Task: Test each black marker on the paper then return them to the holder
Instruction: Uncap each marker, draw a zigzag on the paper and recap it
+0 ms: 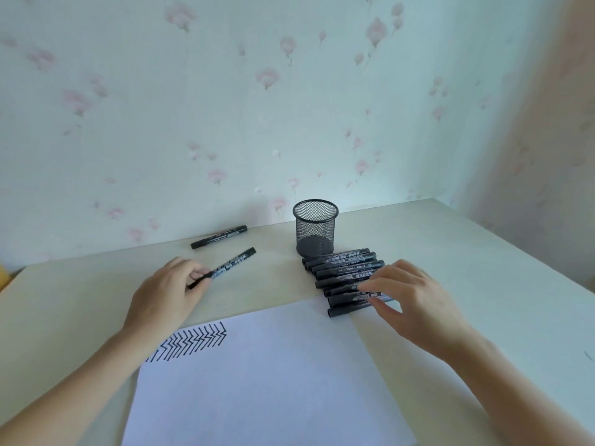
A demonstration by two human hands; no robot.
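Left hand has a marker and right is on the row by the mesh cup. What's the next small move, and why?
Probably set the marker that the left hand pinches down beside the lone marker, since the zigzags suggest it's tested. Meanwhile the right hand lifts one from the row of markers. The mesh holder looks empty.

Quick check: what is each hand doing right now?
Left hand: grips one black marker.
Right hand: pinches a marker from the row of markers.
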